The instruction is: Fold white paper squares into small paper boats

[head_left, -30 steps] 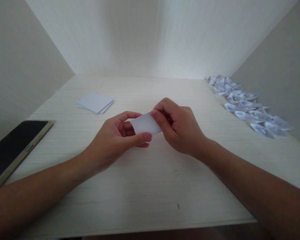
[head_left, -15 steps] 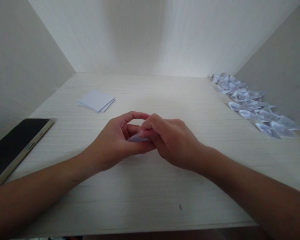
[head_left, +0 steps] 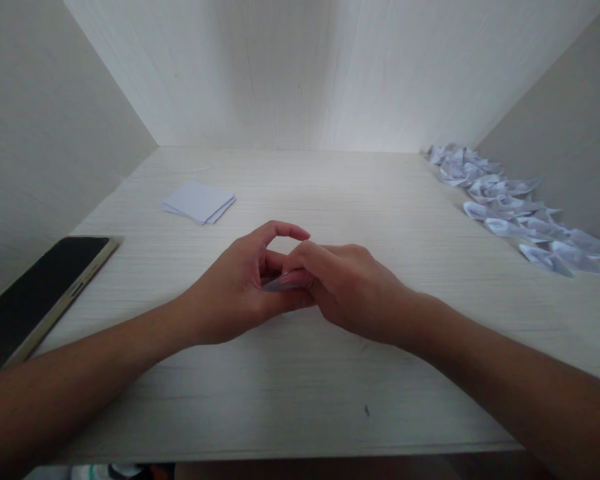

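Note:
Between my two hands, over the middle of the table, is a small folded piece of white paper (head_left: 276, 285), mostly covered by fingers. My left hand (head_left: 240, 287) holds it from the left, thumb along the near side and index finger arched above it. From the right, my right hand (head_left: 347, 287) pinches the same paper with thumb and bent index finger. The fingertips of both hands meet around it, so its full shape is hidden.
A stack of white paper squares (head_left: 199, 201) lies at the back left. A phone (head_left: 40, 293) with a dark screen rests at the left edge. Several folded white paper pieces (head_left: 510, 207) line the right side. Walls enclose the table (head_left: 300, 400) at back and sides.
My left index finger has lifted slightly away from the right hand. Less of the paper shows now. The whole view has shifted a little, with the table items appearing slightly further right.

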### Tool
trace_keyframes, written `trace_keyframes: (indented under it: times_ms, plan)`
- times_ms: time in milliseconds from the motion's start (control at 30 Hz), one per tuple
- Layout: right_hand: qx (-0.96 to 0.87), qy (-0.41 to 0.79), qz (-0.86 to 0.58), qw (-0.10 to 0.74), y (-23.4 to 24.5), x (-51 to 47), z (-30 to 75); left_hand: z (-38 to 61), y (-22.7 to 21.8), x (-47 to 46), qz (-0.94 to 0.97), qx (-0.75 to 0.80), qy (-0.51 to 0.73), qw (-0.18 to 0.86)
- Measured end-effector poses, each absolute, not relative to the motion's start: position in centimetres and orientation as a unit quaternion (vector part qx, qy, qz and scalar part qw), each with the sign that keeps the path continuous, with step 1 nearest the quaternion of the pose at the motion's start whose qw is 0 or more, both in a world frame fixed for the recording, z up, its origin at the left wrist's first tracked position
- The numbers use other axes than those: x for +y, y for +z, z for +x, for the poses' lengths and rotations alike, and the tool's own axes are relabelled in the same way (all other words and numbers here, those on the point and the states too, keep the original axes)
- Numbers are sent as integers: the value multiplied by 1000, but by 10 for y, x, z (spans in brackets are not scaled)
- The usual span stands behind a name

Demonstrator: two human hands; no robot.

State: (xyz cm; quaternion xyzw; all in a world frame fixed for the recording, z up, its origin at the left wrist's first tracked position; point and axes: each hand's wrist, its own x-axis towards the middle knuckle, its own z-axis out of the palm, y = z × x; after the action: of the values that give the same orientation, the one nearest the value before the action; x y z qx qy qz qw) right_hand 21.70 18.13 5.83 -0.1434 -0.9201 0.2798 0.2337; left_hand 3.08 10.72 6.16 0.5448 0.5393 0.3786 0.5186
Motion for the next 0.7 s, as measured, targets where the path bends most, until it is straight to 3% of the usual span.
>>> trace_keyframes:
  times_ms: [433,700]
  plan:
    - [-828,249,-309,397,82,215,233,20,51,120,516,526,386,555]
    - [-857,257,-265,359,69,205,223,30,60,116,466,527,438,561]
